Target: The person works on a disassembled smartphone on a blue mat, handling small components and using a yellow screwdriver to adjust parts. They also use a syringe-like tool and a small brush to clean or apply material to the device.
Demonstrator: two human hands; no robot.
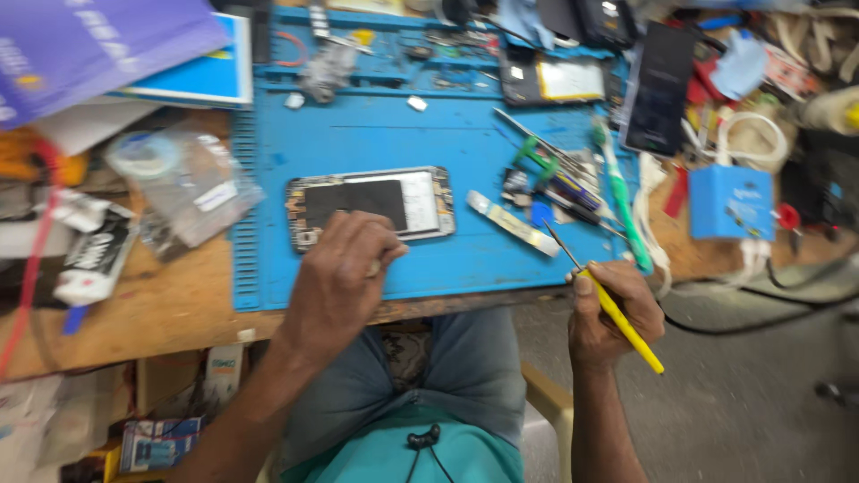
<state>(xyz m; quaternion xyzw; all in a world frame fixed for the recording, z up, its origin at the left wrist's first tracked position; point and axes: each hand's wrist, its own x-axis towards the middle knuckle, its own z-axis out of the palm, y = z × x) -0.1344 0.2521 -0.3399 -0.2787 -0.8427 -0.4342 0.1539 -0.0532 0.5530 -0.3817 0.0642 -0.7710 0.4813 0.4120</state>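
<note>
Phone [370, 207] lay already opened on the blue mat [465, 134]; your left hand [338, 284] fingers pressed its lower edge, your right hand [612, 313] pinching a yellow screwdriver [617, 315] beside it.

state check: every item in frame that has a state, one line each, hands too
opened phone: back cover off, internals showing, flat on the blue mat
left hand: fingers curled, resting at the phone's lower edge
right hand: closed on the yellow screwdriver
yellow screwdriver: held, tip up off the mat
second opened phone: open, at the mat's far edge
black phone: screen dark
</note>
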